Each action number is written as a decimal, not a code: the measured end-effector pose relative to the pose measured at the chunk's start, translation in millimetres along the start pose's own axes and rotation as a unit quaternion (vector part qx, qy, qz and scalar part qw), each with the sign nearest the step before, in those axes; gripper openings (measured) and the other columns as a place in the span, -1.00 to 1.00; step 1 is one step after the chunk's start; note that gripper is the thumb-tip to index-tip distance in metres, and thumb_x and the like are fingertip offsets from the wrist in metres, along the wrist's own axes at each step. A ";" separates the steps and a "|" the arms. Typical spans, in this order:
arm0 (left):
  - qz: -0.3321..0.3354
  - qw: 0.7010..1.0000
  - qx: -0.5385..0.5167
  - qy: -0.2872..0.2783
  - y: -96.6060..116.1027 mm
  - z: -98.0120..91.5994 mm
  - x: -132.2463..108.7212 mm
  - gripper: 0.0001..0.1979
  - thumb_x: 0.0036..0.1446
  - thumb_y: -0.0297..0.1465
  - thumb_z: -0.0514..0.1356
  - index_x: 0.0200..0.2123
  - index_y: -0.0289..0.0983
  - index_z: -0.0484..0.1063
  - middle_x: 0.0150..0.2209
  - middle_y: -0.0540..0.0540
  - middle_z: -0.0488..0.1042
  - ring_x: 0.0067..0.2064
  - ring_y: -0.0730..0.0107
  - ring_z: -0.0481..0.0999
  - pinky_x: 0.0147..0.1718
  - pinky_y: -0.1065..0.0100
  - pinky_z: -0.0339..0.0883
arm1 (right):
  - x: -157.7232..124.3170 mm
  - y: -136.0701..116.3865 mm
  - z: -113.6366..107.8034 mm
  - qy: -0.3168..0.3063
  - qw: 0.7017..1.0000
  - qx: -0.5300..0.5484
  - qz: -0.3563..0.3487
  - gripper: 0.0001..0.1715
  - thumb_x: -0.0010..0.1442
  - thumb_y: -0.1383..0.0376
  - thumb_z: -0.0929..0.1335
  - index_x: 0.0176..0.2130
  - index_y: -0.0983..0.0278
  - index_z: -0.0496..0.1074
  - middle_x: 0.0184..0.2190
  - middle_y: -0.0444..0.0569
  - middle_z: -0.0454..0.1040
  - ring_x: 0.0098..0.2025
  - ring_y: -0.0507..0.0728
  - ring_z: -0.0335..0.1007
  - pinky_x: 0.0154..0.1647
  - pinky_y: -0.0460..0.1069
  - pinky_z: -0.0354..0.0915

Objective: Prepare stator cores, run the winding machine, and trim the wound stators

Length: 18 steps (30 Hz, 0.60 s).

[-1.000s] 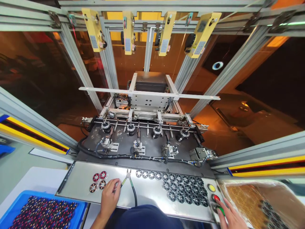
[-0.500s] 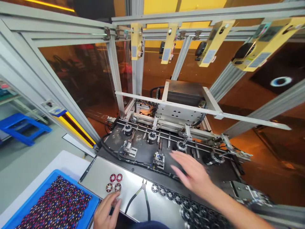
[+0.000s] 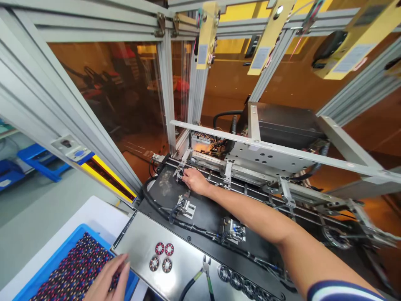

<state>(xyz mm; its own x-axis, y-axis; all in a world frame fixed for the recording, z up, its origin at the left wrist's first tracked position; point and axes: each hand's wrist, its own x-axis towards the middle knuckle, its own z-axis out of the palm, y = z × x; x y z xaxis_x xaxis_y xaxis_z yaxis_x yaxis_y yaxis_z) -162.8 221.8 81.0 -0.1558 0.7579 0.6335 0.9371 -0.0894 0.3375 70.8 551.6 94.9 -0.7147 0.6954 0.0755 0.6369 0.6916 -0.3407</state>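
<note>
My right hand [image 3: 196, 182] reaches across the black machine bed to the leftmost station. Its fingers are closed at a small round stator-like part [image 3: 179, 175] there, mostly covered by the fingertips. At the lower left, my left hand [image 3: 108, 279] hovers over the right edge of a blue tray [image 3: 82, 228]. Its fingers are stretched out, thumb apart, and nothing shows in them. Many small ring-shaped stators [image 3: 75, 267] with dark, red and blue parts fill that tray. Several stators [image 3: 159, 248] lie grouped on the metal plate [image 3: 138, 234], left of a pair of cutting pliers [image 3: 206, 267].
Dark ring parts [image 3: 236, 281] line the plate's right part. A white crossbar [image 3: 266, 144] spans above the stations, below hanging yellow units [image 3: 263, 52]. Small clamp fixtures [image 3: 186, 208] and black cables [image 3: 194, 228] lie along the bed. A yellow sensor strip [image 3: 109, 177] runs up the left frame.
My right hand has moved left and farther in, from above the bed's middle to the leftmost station, and its fingers have closed. My left hand has shifted left toward the tray. The view has turned left.
</note>
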 end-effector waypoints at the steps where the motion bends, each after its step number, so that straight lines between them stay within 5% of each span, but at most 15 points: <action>1: -0.002 1.000 -0.005 0.002 -0.3 5.0 10.0 -0.77 0.18 -0.26 0.22 -0.12 -0.17 0.54 -0.27 -0.10 0.65 -0.31 0.21 0.66 -0.25 0.24 0.59 | -1.3 1.7 1.9 0.001 1.000 0.012 0.024 -0.76 0.33 0.22 0.34 -0.08 0.31 0.44 -0.03 0.02 0.46 -0.01 0.16 0.42 0.04 0.17 0.38; 6: 0.031 0.995 -0.082 -0.047 9.5 60.3 94.8 -0.74 0.24 -0.26 0.15 -0.12 -0.25 0.52 -0.24 -0.18 0.63 -0.26 0.25 0.63 -0.18 0.25 0.55 | 6.4 9.4 10.2 0.005 0.978 0.079 0.194 -0.69 0.32 0.19 0.35 0.00 0.31 0.41 0.01 0.04 0.43 -0.02 0.17 0.43 -0.01 0.15 0.42; 11: 0.163 0.962 -0.030 -0.218 25.6 142.8 181.7 -0.63 0.30 -0.34 0.05 0.13 -0.25 0.39 0.19 -0.21 0.43 0.24 0.11 0.38 0.19 0.06 0.33 | 30.3 17.2 9.5 -0.013 0.928 0.159 0.337 -0.64 0.32 0.17 0.35 0.03 0.32 0.39 -0.03 0.04 0.45 -0.10 0.14 0.46 -0.12 0.10 0.46; 14: 0.193 0.948 -0.017 -0.254 32.1 177.8 200.2 -0.59 0.26 -0.39 0.09 0.16 -0.26 0.36 0.28 -0.20 0.31 0.34 0.07 0.21 0.23 0.01 0.25 | 35.4 17.8 6.9 0.003 0.904 0.201 0.378 -0.64 0.32 0.17 0.35 0.04 0.31 0.39 -0.01 0.05 0.44 -0.07 0.15 0.45 -0.09 0.11 0.45; 18: 0.211 0.935 0.000 -0.284 31.1 198.2 197.7 -0.56 0.23 -0.42 0.12 0.18 -0.27 0.33 0.30 -0.25 0.28 0.36 0.03 0.17 0.25 -0.05 0.18 | 34.0 13.4 9.8 0.013 0.890 0.259 0.374 -0.64 0.33 0.15 0.34 0.02 0.32 0.40 -0.05 0.02 0.46 -0.10 0.14 0.46 -0.10 0.12 0.45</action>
<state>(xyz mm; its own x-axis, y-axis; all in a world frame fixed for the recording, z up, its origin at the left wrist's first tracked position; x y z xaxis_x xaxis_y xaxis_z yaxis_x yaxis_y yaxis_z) -102.5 496.9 78.7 0.4188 0.8763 0.2383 0.8776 -0.4580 0.1420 52.3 582.6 83.8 -0.1345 0.9326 -0.3350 0.7080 -0.1461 -0.6910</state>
